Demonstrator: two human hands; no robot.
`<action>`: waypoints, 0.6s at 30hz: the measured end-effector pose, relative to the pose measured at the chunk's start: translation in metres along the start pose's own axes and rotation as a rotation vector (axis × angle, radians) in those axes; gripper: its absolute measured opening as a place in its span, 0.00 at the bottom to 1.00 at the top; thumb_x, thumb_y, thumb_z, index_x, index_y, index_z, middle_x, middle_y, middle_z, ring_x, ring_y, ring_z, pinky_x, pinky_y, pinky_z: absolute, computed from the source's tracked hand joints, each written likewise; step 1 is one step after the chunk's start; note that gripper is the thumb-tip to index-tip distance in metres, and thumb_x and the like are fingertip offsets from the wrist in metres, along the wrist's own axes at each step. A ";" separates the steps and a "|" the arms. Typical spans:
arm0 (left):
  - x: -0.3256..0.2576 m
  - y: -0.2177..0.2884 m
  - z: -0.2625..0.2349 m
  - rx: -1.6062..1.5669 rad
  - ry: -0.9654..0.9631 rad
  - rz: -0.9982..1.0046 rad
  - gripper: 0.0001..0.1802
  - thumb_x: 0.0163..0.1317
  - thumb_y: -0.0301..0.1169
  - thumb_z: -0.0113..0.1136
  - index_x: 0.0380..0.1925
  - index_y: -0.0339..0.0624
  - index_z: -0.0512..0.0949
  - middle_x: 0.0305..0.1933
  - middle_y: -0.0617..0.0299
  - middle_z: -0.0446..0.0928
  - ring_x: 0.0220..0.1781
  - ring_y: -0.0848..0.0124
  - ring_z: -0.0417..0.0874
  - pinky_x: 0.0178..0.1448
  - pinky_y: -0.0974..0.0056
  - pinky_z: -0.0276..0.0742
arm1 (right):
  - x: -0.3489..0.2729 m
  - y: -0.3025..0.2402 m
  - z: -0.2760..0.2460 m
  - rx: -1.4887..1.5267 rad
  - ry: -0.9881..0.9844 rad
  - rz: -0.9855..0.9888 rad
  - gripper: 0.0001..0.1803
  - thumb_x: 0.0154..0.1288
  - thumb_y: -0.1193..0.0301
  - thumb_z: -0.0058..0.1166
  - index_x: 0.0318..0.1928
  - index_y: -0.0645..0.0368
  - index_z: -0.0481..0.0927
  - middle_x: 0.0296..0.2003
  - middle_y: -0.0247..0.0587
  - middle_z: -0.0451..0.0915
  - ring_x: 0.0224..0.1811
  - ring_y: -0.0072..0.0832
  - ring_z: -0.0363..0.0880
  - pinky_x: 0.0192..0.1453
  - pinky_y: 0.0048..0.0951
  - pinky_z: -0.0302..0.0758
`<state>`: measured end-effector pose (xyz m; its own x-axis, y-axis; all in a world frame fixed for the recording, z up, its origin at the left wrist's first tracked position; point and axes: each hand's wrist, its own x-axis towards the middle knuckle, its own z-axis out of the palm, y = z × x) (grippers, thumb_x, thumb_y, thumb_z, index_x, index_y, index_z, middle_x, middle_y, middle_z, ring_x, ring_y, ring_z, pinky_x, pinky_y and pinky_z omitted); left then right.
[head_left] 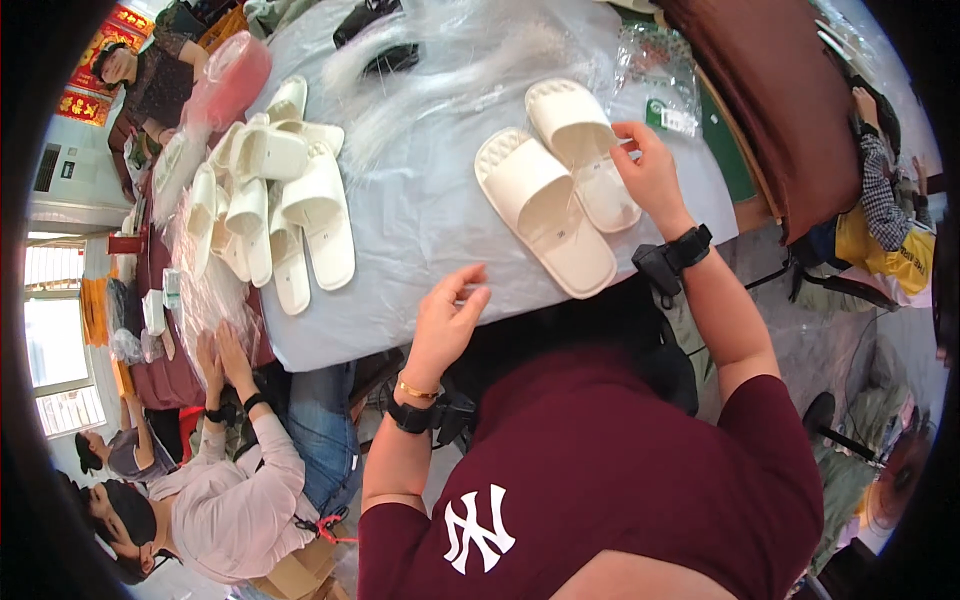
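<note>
Right hand [652,170] touches far white slipper [583,150].

Head-worn fisheye, steeply downward, close

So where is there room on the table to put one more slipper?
The widest bare patch of the grey cover lies between the slipper pile and the slipper pair. A narrower strip runs along the near edge, by the left hand. It is crowded at the pile, under the right hand, and at the far end with clear bags.
</note>
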<state>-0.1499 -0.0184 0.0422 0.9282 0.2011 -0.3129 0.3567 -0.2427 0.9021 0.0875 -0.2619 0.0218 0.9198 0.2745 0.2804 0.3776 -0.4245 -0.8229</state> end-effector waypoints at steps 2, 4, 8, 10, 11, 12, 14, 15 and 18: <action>0.023 0.010 0.008 0.125 0.130 0.117 0.26 0.63 0.32 0.61 0.59 0.35 0.70 0.54 0.54 0.75 0.47 0.69 0.80 0.48 0.66 0.78 | 0.006 0.010 0.001 -0.063 0.076 -0.023 0.17 0.58 0.71 0.57 0.47 0.64 0.77 0.44 0.50 0.79 0.43 0.41 0.78 0.42 0.35 0.77; 0.046 0.016 0.020 0.240 0.262 0.224 0.30 0.61 0.35 0.63 0.61 0.36 0.68 0.55 0.52 0.74 0.46 0.68 0.80 0.46 0.66 0.78 | 0.008 0.025 0.005 -0.331 0.080 -0.121 0.18 0.59 0.69 0.58 0.49 0.64 0.76 0.44 0.52 0.79 0.42 0.47 0.78 0.46 0.41 0.76; 0.085 0.027 0.038 0.562 0.369 0.375 0.38 0.57 0.36 0.63 0.65 0.35 0.59 0.60 0.43 0.66 0.51 0.52 0.77 0.51 0.56 0.77 | 0.016 0.017 0.017 -0.442 -0.010 0.083 0.21 0.59 0.64 0.57 0.51 0.62 0.76 0.39 0.49 0.80 0.40 0.42 0.80 0.42 0.39 0.75; 0.098 0.029 0.043 0.592 0.354 0.397 0.38 0.57 0.34 0.61 0.66 0.34 0.57 0.62 0.37 0.63 0.53 0.45 0.75 0.54 0.51 0.76 | 0.025 0.020 0.018 -0.470 0.008 0.087 0.17 0.60 0.64 0.55 0.46 0.61 0.78 0.36 0.50 0.81 0.38 0.46 0.80 0.42 0.43 0.75; 0.103 0.030 0.044 0.559 0.321 0.381 0.37 0.57 0.31 0.58 0.65 0.34 0.57 0.61 0.37 0.64 0.54 0.44 0.75 0.54 0.51 0.75 | 0.029 0.025 0.019 -0.516 0.001 0.078 0.14 0.60 0.65 0.54 0.43 0.61 0.78 0.34 0.50 0.81 0.37 0.48 0.79 0.41 0.44 0.75; 0.106 0.030 0.044 0.526 0.284 0.359 0.35 0.57 0.29 0.56 0.65 0.35 0.57 0.60 0.37 0.65 0.55 0.43 0.74 0.55 0.51 0.75 | 0.032 0.024 0.019 -0.563 -0.012 0.073 0.12 0.61 0.66 0.53 0.39 0.61 0.78 0.33 0.51 0.80 0.36 0.50 0.79 0.40 0.45 0.75; 0.104 0.026 0.036 0.533 0.309 0.374 0.33 0.56 0.26 0.54 0.64 0.35 0.59 0.59 0.37 0.66 0.54 0.43 0.74 0.55 0.51 0.75 | 0.028 0.023 0.016 -0.533 0.025 -0.001 0.10 0.62 0.67 0.50 0.37 0.61 0.77 0.32 0.52 0.80 0.35 0.51 0.79 0.39 0.47 0.75; 0.098 0.023 0.029 0.541 0.333 0.380 0.32 0.56 0.23 0.52 0.63 0.35 0.61 0.58 0.37 0.66 0.54 0.43 0.74 0.54 0.51 0.75 | 0.022 0.015 0.015 -0.500 0.054 -0.071 0.09 0.63 0.68 0.47 0.35 0.60 0.75 0.32 0.53 0.79 0.34 0.52 0.78 0.39 0.50 0.74; 0.080 0.011 0.011 0.527 0.441 0.501 0.28 0.57 0.21 0.50 0.60 0.35 0.65 0.56 0.39 0.69 0.52 0.43 0.76 0.53 0.52 0.76 | -0.003 -0.008 0.000 -0.459 0.006 -0.066 0.08 0.63 0.68 0.48 0.35 0.61 0.75 0.31 0.54 0.78 0.33 0.53 0.78 0.38 0.49 0.74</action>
<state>-0.0702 -0.0157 0.0237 0.9025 0.2767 0.3299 0.0181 -0.7899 0.6130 0.0819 -0.2586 0.0279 0.8924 0.3095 0.3283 0.4421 -0.7450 -0.4995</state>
